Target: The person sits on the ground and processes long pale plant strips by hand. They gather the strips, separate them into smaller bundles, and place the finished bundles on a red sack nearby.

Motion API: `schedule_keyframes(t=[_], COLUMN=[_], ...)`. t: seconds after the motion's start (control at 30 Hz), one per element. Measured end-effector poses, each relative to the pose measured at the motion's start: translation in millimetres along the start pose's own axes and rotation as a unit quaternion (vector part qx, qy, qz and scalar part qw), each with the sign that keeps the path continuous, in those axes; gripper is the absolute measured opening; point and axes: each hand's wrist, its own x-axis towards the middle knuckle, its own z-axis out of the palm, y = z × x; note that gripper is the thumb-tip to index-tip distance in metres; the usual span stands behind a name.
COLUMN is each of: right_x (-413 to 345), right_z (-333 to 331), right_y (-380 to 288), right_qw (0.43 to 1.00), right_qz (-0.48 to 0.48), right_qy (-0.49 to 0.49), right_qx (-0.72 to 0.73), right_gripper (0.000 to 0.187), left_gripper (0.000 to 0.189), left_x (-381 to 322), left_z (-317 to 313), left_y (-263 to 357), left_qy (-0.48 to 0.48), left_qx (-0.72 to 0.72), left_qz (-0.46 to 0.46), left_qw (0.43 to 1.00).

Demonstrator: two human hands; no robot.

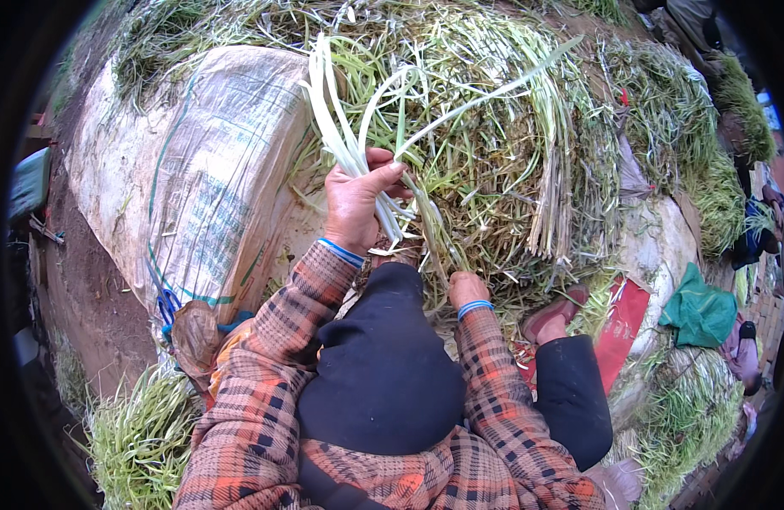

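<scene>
My left hand (pixel 357 207) grips a small bunch of pale green-white leafy stalks (pixel 341 137), possibly scallions or garlic greens. Their tops fan upward, and one long leaf (pixel 487 95) bends away to the right. A limp, yellowish-brown strand of leaves (pixel 433 223) runs from the left hand down to my right hand (pixel 468 290), whose fingers are closed around its lower end. Just beyond both hands lies a large heap of tangled green and withered stalks (pixel 487 153). The right fingertips are partly hidden.
To the left lies a printed white woven sack (pixel 207 159), with blue-handled scissors (pixel 169 305) by its near edge. Cut greens (pixel 140 433) are piled at lower left. A green cloth or bag (pixel 698 309) and a red strip (pixel 621 331) lie right. Other people are at the right rim.
</scene>
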Motion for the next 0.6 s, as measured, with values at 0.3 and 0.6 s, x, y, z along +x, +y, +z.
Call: schedule_keyframes(t=[0.3,0.6], right_x=[17,92], right_z=[-126,-204], right_y=[-3,29], right_qw=[0.916,0.909], right_qz=[-0.107,0.003], right_qy=[0.187,0.388], right_qx=[0.339,0.149], right_gripper=[0.010,0.016], left_gripper=[0.018,0.012], left_x=[15,26], left_z=[-7,-16], left_y=[18,25], left_qy=[-0.007,-0.001], left_qx=[0.140,0.060], left_qz=[0.071,-0.019], left_qw=[0.988,0.998])
